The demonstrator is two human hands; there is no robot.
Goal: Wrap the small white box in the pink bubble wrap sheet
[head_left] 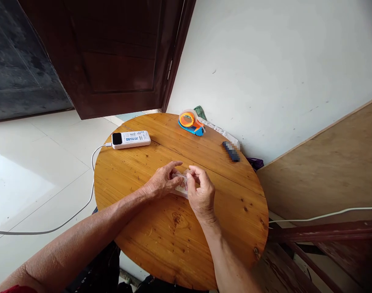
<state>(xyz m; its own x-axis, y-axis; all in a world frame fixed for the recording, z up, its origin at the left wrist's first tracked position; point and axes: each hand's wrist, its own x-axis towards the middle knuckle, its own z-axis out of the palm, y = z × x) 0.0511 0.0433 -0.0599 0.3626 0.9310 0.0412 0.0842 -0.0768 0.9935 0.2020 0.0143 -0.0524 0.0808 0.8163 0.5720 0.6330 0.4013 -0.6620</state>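
A small, flat, see-through plastic box (182,189) with pale and pinkish contents lies on the round wooden table between my hands. My left hand (165,179) holds it from the left, thumb across its top and index finger stretched out beyond it. On the other side, my right hand (200,190) has thumb and index finger pinched at the box's far right edge, where a clear flap or film seems to stand up. Fingers cover much of the box, so its exact kind and contents cannot be made out.
A white power bank (131,139) with a plugged-in cable (92,179) lies at the table's back left. At the back stand an orange and blue tape dispenser (190,122) and a green bundle (200,112). A dark, blurred-out object (231,151) rests near the right edge of the table (173,252).
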